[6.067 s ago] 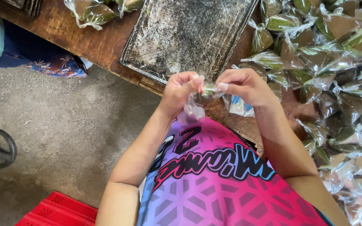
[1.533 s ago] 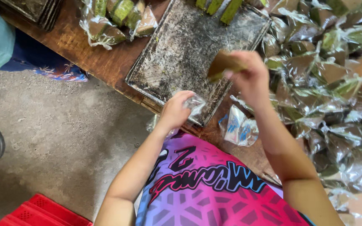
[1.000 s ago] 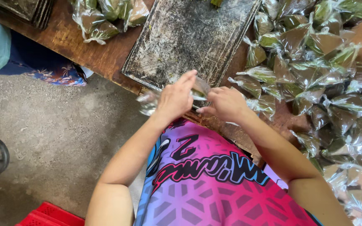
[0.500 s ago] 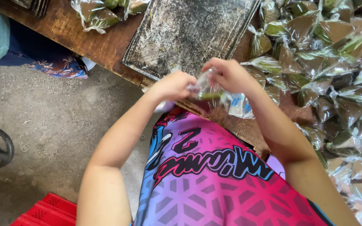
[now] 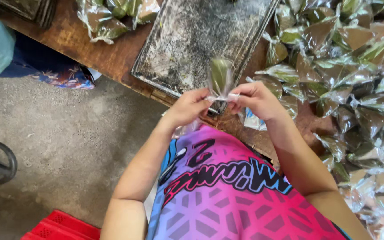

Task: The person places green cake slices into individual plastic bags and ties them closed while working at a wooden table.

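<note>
Above the table (image 5: 90,46) edge, we pinch the neck of a small clear bag (image 5: 220,80) holding a green wrapped piece, left hand (image 5: 190,106) and right hand (image 5: 256,100) close together. Beyond it lies a dark metal tray (image 5: 192,40); filled bags (image 5: 356,66) pile rightward.

A worn brown wooden table (image 5: 90,44) is running across the far side of the scene. A dark, scuffed metal tray (image 5: 192,40) is lying flat on it near the middle, one corner reaching the table's near edge. To the right, a big heap of clear bags with green leaf-wrapped parcels (image 5: 356,89) is covering the wood. A smaller cluster of the same bags (image 5: 112,18) is sitting at the far left, beside a dark stack (image 5: 23,11).
</note>
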